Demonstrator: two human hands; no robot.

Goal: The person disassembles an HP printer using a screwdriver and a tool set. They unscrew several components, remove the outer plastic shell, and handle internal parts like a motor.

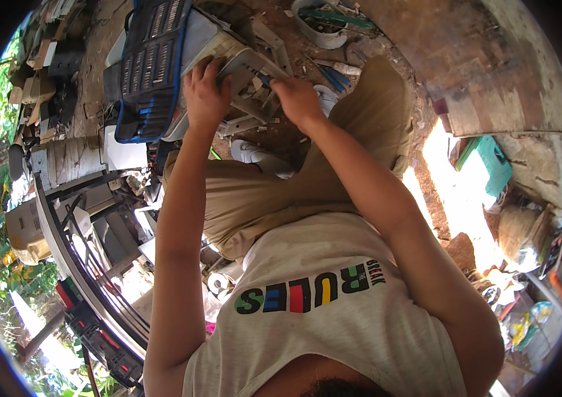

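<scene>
In front of my legs sits a grey, open-framed metal casing (pixel 228 47) with a dark opening. My left hand (pixel 205 96) grips the casing's near left edge, fingers curled over it and thumb apart. To the right, my right hand (pixel 296 100) is closed at the casing's right side, around something small. A short dark blue bit shows in front of its fingers, but what it belongs to I cannot make out. A dark tool roll (pixel 155 66) with blue trim, holding rows of small metal pieces, lies just left of the casing.
Beyond the casing stands a round white tub (pixel 321 30) with scraps and a green object. Blue-handled tools (pixel 334 78) lie on the dirt floor. A large brown board (pixel 492 73) is at the right, with a teal plastic case (pixel 486 169) below. Stacked discarded equipment (pixel 112 235) fills the left.
</scene>
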